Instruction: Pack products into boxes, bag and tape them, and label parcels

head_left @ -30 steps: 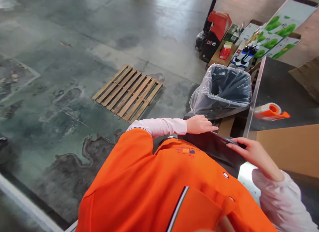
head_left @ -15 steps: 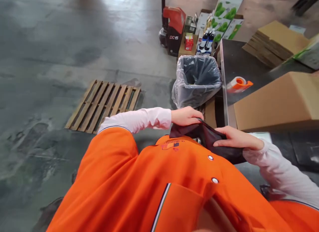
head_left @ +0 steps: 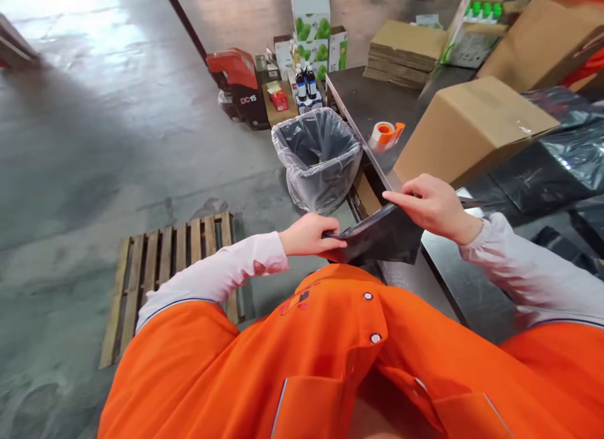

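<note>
My left hand (head_left: 309, 234) pinches one end of a dark plastic bag (head_left: 377, 238) in front of my chest. My right hand (head_left: 434, 206) sits at the bag's upper corner, its fingers closed on the thin edge. The bag hangs flat and slack between my hands, and its lower part is hidden behind my orange shirt (head_left: 330, 351). Both long pale sleeves show past my wrists.
To the right stand a steel table (head_left: 377, 105), a cardboard box (head_left: 472, 127), an orange tape dispenser (head_left: 387, 136) and black plastic sheets (head_left: 557, 162). A lined bin (head_left: 318, 159), wooden pallet (head_left: 165, 282), red pallet jack (head_left: 238, 87) and stacked boxes lie ahead.
The dark bag has opened out from a bunched fold into a flatter sheet, with my hands further apart. My view has swung, bringing more of the table and boxes into sight.
</note>
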Demonstrator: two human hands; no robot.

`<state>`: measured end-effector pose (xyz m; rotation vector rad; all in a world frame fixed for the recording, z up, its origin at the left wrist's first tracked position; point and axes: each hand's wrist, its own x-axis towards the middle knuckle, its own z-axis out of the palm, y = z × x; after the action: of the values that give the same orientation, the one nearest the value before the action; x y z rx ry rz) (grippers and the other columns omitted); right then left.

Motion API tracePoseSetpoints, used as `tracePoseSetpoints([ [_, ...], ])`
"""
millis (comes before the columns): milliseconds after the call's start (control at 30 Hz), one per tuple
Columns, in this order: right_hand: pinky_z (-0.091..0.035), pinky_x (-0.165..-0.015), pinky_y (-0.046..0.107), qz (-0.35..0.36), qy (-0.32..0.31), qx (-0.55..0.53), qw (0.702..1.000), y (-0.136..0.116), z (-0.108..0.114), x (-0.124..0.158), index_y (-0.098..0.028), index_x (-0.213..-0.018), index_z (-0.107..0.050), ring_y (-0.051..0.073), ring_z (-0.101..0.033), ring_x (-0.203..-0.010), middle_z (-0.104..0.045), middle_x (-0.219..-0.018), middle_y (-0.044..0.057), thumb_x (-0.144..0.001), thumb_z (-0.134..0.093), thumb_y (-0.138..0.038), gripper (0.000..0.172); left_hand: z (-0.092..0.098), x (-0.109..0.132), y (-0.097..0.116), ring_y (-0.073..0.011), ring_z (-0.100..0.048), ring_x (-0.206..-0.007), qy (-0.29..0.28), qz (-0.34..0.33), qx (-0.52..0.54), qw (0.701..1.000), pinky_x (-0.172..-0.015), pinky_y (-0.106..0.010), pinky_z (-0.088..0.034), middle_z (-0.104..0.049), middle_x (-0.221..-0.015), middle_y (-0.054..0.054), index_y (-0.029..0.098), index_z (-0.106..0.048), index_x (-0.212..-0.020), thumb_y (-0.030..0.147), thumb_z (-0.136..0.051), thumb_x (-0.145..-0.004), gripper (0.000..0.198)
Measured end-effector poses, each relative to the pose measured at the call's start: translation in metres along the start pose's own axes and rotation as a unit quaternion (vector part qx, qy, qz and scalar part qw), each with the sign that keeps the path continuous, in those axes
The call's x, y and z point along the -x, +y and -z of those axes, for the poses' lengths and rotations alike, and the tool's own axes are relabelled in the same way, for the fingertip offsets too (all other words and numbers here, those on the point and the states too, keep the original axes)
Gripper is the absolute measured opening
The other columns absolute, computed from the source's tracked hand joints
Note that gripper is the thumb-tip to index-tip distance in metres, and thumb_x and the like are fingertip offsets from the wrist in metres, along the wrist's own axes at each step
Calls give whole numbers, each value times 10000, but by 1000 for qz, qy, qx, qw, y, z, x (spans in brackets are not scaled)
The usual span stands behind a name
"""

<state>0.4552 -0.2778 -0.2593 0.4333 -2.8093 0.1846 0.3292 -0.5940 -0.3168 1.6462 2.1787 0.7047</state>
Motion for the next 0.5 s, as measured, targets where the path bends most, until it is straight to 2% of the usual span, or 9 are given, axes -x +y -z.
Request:
tracePoseSetpoints([
  [100,-539,-833,335,73,16,-74,994,-6,1,11,-247,-1171,-826,205,-674,-929,-765,-1021,90,-1165,-411,-341,425,-4,-5,3,-224,-731,-812,-152,17,49,987,-757,-259,-501,-791,-900,-72,186,-830,-1026,419,-772,-973,247],
  [167,-563,-904,345,136,1,-120,983,-17,2,19,-241,-1127,-809,209,-699,-1017,-782,-1079,97,-1166,-403,-294,411,-8,-12,2,-260,-768,-951,-198,56,1,979,-836,-282,-536,-823,-1186,-89,245,-856,-1191,299,-717,-988,252],
  [233,-573,-926,349,172,-38,-167,970,-32,3,24,-220,-1093,-786,210,-711,-1049,-792,-1104,108,-1163,-386,-267,409,-9,-20,-1,-305,-754,-1155,-196,99,-69,973,-948,-329,-566,-667,-1583,-82,313,-804,-1396,253,-702,-983,430],
  [267,-575,-902,337,164,-75,-197,964,-40,3,27,-207,-1077,-772,204,-716,-1020,-793,-1087,111,-1164,-378,-273,409,-9,-24,-1,-336,-724,-1241,-182,115,-104,971,-991,-360,-574,-564,-1694,-81,323,-784,-1437,267,-731,-967,477],
  [300,-572,-849,317,133,-123,-231,956,-46,4,29,-195,-1061,-754,194,-718,-953,-792,-1043,107,-1166,-377,-297,405,-8,-28,-1,-365,-694,-1292,-169,122,-137,968,-1012,-386,-581,-529,-1716,-96,303,-796,-1419,287,-765,-947,473],
  [367,-536,-718,277,30,-235,-285,929,-54,5,34,-178,-1052,-719,170,-692,-791,-777,-947,79,-1133,-501,-413,330,-3,-32,1,-378,-668,-1305,-156,103,-194,963,-998,-393,-596,-640,-1555,-145,225,-861,-1242,296,-788,-933,325],
  [433,-479,-622,259,-66,-346,-277,894,-55,4,43,-176,-1013,-703,155,-637,-671,-751,-855,36,-942,-800,-507,352,4,-32,5,-350,-674,-1253,-151,44,-243,957,-934,-366,-611,-719,-1313,-168,167,-870,-1053,269,-749,-959,184],
  [500,-428,-583,265,-113,-446,-206,863,-51,0,55,-180,-869,-698,144,-571,-590,-701,-735,4,-727,-969,-410,383,13,-30,8,-314,-685,-1190,-115,-42,-268,956,-880,-341,-618,-725,-1206,-173,144,-849,-1002,232,-723,-972,157],
])
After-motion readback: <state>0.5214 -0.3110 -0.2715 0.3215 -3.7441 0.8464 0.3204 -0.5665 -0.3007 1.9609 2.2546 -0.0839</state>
